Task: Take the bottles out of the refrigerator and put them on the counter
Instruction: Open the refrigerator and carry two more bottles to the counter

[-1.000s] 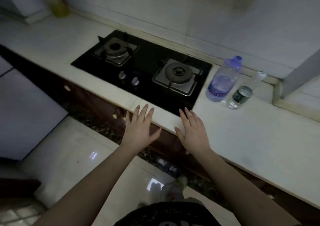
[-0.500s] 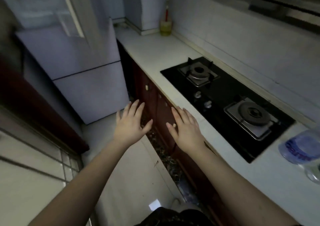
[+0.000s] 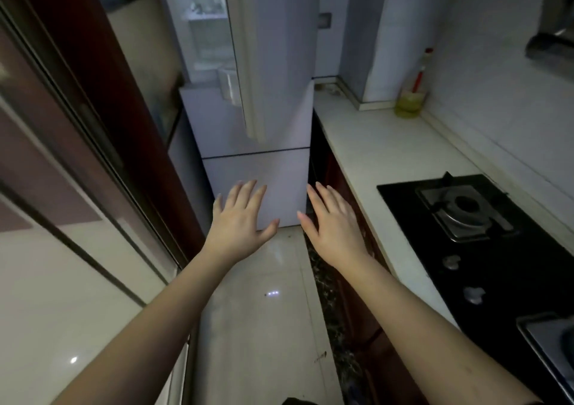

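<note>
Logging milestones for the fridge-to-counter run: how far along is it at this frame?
Done: the refrigerator upper door already stands open, shelves visible inside. In hand: nothing; left hand and right hand are both empty, fingers spread, short of the fridge. Left: fetch another bottle, if any remain, and set it on the counter. No task bottle is clearly visible here.

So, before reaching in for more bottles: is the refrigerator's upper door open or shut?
Open. The upper door is swung outward, edge-on to the camera, and lit shelves show inside the refrigerator. The lower door is shut.
</note>
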{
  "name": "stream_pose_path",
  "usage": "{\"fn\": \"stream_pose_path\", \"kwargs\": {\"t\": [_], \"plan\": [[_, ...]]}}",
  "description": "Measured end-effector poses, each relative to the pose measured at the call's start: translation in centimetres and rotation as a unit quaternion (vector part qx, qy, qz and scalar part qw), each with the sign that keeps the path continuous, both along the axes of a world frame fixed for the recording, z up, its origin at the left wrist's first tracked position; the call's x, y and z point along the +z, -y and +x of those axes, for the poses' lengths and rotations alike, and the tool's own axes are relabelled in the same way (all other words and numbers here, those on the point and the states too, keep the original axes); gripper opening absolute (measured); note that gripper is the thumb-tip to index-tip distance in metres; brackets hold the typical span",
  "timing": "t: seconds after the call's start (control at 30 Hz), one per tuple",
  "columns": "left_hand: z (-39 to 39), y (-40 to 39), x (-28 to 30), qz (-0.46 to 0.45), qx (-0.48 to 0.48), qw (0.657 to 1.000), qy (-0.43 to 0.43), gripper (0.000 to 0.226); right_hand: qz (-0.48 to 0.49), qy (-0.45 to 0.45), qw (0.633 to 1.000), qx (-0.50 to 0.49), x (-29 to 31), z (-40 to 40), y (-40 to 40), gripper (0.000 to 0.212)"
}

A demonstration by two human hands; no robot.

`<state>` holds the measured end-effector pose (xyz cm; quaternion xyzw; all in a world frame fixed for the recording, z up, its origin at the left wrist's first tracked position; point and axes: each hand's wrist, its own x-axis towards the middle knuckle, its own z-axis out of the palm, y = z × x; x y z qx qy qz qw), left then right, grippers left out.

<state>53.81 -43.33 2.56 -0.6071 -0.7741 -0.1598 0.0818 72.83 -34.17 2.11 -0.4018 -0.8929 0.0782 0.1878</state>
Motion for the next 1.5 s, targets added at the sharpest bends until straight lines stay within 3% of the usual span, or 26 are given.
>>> {"fn": "stream_pose_path", "kwargs": {"t": [0.5,1.0,1.07,1.13,1.27,1.5], "plan": [[-9.3,-5.5,3.9,0.004,0.088,0.994,-0.06,0.075,0.043,-0.003,0.995,0.087,3.1,-12.3,-7.5,0.072],[-25.5,-16.9,12.5,0.087,0.058,0.994,0.003,0.06,0.089,-0.028,0.993,0.073,8.0,-27.8,-13.0,0.059],[-26.9,-18.5,13.3,0.1,0.046,0.993,0.052,0.059,0.088,-0.036,0.993,0.067,8.5,-28.8,-13.2,0.058],[-27.8,-20.1,14.0,0.112,0.024,0.979,0.168,0.061,0.092,-0.039,0.993,0.067,9.0,-29.5,-13.6,0.058],[-28.7,-22.1,13.9,0.124,0.004,0.912,0.391,0.063,0.108,-0.034,0.991,0.074,10.3,-30.5,-14.8,0.058],[-30.2,-22.8,13.2,0.168,0.048,0.828,0.533,0.07,0.127,-0.04,0.986,0.1,12.8,-31.4,-15.8,0.058]]}}
